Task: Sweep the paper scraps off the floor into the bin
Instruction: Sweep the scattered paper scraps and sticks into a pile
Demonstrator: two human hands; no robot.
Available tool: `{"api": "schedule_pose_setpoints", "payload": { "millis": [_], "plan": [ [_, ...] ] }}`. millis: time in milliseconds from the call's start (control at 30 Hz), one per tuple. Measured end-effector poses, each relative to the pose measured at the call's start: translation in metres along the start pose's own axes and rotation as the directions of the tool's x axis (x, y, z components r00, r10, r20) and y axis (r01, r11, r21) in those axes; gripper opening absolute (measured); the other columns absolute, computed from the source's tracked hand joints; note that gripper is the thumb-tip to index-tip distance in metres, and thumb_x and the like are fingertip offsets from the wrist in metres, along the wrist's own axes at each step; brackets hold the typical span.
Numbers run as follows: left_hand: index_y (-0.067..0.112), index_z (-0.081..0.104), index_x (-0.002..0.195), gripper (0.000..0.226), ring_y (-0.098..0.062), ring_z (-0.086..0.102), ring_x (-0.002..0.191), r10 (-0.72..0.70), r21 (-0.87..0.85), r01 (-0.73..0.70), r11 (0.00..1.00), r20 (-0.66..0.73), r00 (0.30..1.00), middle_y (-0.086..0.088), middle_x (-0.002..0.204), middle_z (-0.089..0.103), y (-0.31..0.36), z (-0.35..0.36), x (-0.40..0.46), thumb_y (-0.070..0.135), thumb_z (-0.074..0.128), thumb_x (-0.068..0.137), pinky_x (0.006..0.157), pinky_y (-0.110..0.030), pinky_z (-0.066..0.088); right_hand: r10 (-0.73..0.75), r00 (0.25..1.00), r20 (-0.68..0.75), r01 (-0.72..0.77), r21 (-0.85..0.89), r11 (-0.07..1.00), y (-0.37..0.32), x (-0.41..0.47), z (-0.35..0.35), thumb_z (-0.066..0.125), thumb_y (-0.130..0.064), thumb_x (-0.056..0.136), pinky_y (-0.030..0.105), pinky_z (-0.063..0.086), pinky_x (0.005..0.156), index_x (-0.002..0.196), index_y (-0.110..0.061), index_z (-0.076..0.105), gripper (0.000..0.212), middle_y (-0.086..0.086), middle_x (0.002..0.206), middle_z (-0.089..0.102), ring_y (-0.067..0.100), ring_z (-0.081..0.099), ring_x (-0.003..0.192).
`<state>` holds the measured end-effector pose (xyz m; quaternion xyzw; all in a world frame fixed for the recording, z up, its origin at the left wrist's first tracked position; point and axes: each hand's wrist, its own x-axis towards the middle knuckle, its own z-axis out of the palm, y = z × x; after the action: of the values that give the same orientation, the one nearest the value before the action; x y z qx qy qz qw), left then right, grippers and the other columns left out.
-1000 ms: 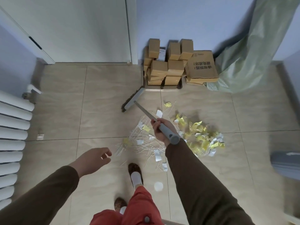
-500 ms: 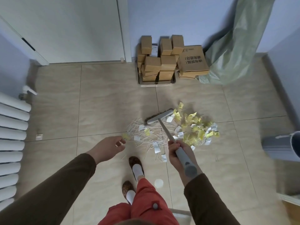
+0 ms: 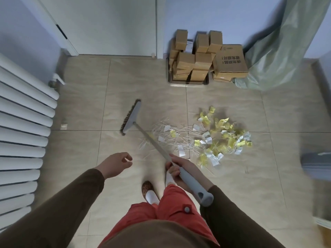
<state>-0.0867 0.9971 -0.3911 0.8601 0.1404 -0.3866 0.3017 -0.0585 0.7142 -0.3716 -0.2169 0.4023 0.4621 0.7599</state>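
Yellow and white paper scraps (image 3: 213, 138) with thin white strips lie heaped on the tiled floor, right of centre. My right hand (image 3: 179, 166) grips the grey handle of a broom (image 3: 155, 142). Its brush head (image 3: 130, 117) rests on the floor to the left of the heap, apart from it. My left hand (image 3: 116, 163) hovers above the floor with fingers loosely curled and nothing in it. A blurred grey bin (image 3: 316, 166) shows at the right edge, right of the scraps.
A white radiator (image 3: 21, 133) lines the left wall. Stacked cardboard boxes (image 3: 200, 58) and a green plastic sheet (image 3: 279, 49) stand against the back wall, next to a white door (image 3: 107, 24). A small scrap (image 3: 64, 126) lies near the radiator. My feet (image 3: 149, 191) stand below the hands.
The brush head has swung from the heap's upper left edge out to the left, onto bare floor. My right hand with the handle shifted along with it. The left hand stayed empty.
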Motion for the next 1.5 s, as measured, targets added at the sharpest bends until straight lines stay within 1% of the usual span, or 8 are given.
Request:
{"api": "schedule_pose_setpoints", "payload": {
  "millis": [200, 300, 600, 867, 1000, 1200, 1333, 1500],
  "plan": [
    [0.024, 0.064, 0.113, 0.021, -0.015, 0.065, 0.094, -0.090, -0.064, 0.088, 0.994, -0.032, 0.995, 0.001, 0.105, 0.068, -0.014, 0.016, -0.013, 0.032, 0.062, 0.094, 0.068, -0.023, 0.045, 0.146, 0.989, -0.019, -0.147, -0.141, 0.979, 0.010, 0.054, 0.027, 0.047, -0.011, 0.101, 0.015, 0.049, 0.040, 0.103, 0.000, 0.047, 0.011, 0.010, 0.079, 0.052, 0.009, 0.052, 0.043],
    [0.024, 0.065, 0.111, 0.018, -0.015, 0.067, 0.090, -0.108, -0.104, 0.102, 0.989, -0.059, 0.992, 0.001, 0.101, 0.069, -0.001, 0.026, -0.011, 0.031, 0.062, 0.095, 0.067, -0.024, 0.046, 0.096, 0.988, -0.123, -0.118, -0.185, 0.976, -0.010, 0.055, 0.005, 0.044, -0.009, 0.100, 0.015, 0.047, 0.037, 0.098, -0.001, 0.046, 0.008, 0.010, 0.076, 0.050, 0.009, 0.047, 0.037],
    [0.020, 0.066, 0.114, 0.022, -0.017, 0.069, 0.091, -0.078, -0.149, 0.074, 0.986, -0.021, 0.997, 0.000, 0.099, 0.068, 0.106, 0.086, 0.011, 0.031, 0.061, 0.095, 0.066, -0.024, 0.047, -0.095, 0.946, -0.311, 0.043, -0.170, 0.985, -0.107, -0.055, -0.111, 0.046, -0.009, 0.100, 0.017, 0.047, 0.035, 0.109, -0.003, 0.045, 0.011, 0.011, 0.075, 0.053, 0.009, 0.048, 0.038],
    [0.020, 0.066, 0.116, 0.023, -0.019, 0.065, 0.096, 0.014, -0.175, -0.023, 0.984, -0.054, 0.998, 0.002, 0.099, 0.066, 0.197, 0.120, 0.027, 0.030, 0.061, 0.096, 0.072, -0.025, 0.045, -0.136, 0.955, -0.264, 0.059, -0.281, 0.958, -0.117, -0.145, -0.144, 0.043, -0.005, 0.102, 0.016, 0.040, 0.033, 0.106, -0.015, 0.059, 0.020, 0.008, 0.067, 0.051, 0.008, 0.043, 0.034],
    [0.022, 0.065, 0.114, 0.021, -0.018, 0.067, 0.091, -0.002, -0.178, -0.007, 0.984, -0.048, 0.999, 0.002, 0.096, 0.068, 0.202, 0.127, 0.025, 0.031, 0.061, 0.095, 0.064, -0.023, 0.046, -0.016, 0.973, -0.229, -0.055, -0.298, 0.953, -0.122, -0.142, -0.144, 0.045, -0.006, 0.101, 0.017, 0.040, 0.032, 0.120, -0.018, 0.057, 0.026, 0.009, 0.067, 0.053, 0.008, 0.043, 0.036],
    [0.021, 0.066, 0.113, 0.021, -0.020, 0.068, 0.092, -0.014, -0.142, 0.008, 0.990, -0.042, 0.999, -0.002, 0.099, 0.070, 0.187, 0.130, 0.025, 0.030, 0.062, 0.094, 0.072, -0.030, 0.050, 0.142, 0.966, -0.217, -0.211, -0.340, 0.916, -0.127, -0.093, -0.156, 0.050, -0.008, 0.099, 0.017, 0.046, 0.034, 0.118, -0.014, 0.046, 0.020, 0.012, 0.074, 0.057, 0.009, 0.051, 0.041],
    [0.020, 0.065, 0.113, 0.020, -0.023, 0.068, 0.093, -0.005, -0.160, -0.001, 0.987, -0.035, 0.999, -0.006, 0.101, 0.070, 0.182, 0.131, 0.031, 0.029, 0.061, 0.095, 0.078, -0.038, 0.053, 0.092, 0.941, -0.326, -0.233, -0.426, 0.874, -0.150, -0.112, -0.182, 0.049, -0.011, 0.101, 0.017, 0.047, 0.034, 0.108, -0.011, 0.049, 0.007, 0.011, 0.074, 0.058, 0.008, 0.050, 0.039],
    [0.019, 0.067, 0.111, 0.020, -0.021, 0.070, 0.092, -0.011, -0.236, 0.005, 0.972, -0.021, 1.000, -0.007, 0.100, 0.072, 0.187, 0.145, 0.028, 0.029, 0.062, 0.094, 0.070, -0.031, 0.050, -0.012, 0.913, -0.408, -0.198, -0.468, 0.861, -0.178, -0.158, -0.213, 0.050, -0.017, 0.103, 0.017, 0.048, 0.035, 0.110, -0.012, 0.047, 0.009, 0.008, 0.069, 0.059, 0.008, 0.051, 0.036]
  ]
}}
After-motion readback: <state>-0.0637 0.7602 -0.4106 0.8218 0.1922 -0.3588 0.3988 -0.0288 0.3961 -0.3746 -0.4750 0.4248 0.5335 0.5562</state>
